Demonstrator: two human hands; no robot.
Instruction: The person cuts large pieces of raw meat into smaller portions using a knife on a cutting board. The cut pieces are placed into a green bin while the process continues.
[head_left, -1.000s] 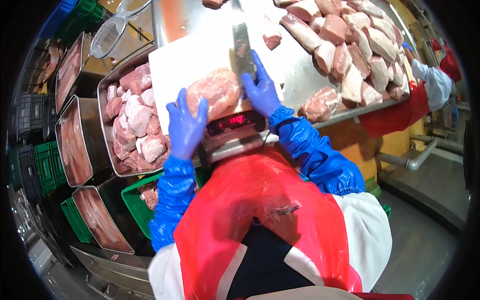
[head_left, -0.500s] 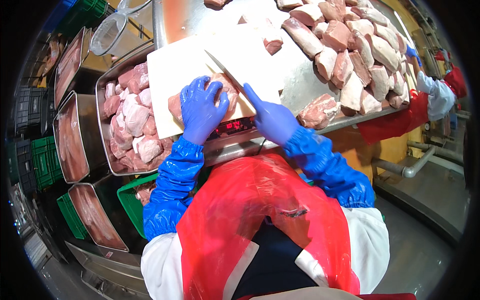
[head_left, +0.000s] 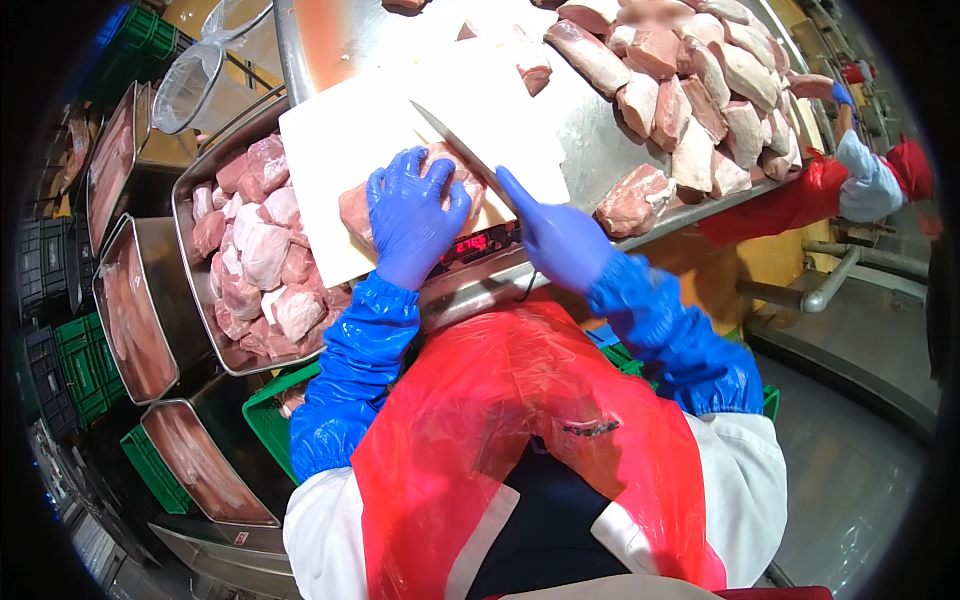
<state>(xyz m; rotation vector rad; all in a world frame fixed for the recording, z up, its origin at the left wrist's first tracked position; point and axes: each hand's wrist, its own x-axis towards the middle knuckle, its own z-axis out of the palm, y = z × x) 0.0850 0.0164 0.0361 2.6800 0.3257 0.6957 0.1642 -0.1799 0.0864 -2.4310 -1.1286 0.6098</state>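
Note:
A piece of raw meat [head_left: 354,212] lies on the white cutting board [head_left: 335,130]. My gloved left hand [head_left: 410,215] is closed over it, with the fingers curled on its top and hiding its middle. In my right hand [head_left: 558,238] is the handle of a long knife [head_left: 446,132], the forefinger stretched along its upper side. The blade slants up and to the left across the right part of the meat, its tip over the board beyond. Whether the edge has entered the meat cannot be seen. A red-lit scale display [head_left: 472,246] shows just below the board.
Left of the board, a steel tray [head_left: 186,240] holds many raw chunks. A large pile of meat cuts [head_left: 692,155] covers the right of the steel table; one marbled piece [head_left: 636,200] lies nearer me. More meat trays [head_left: 150,385] stand left. A co-worker's sleeve [head_left: 862,185] shows far right.
The view has shifted slightly, and the co-worker's hand at the right now holds up a long piece of meat. My hands, knife and meat keep nearly the same pose.

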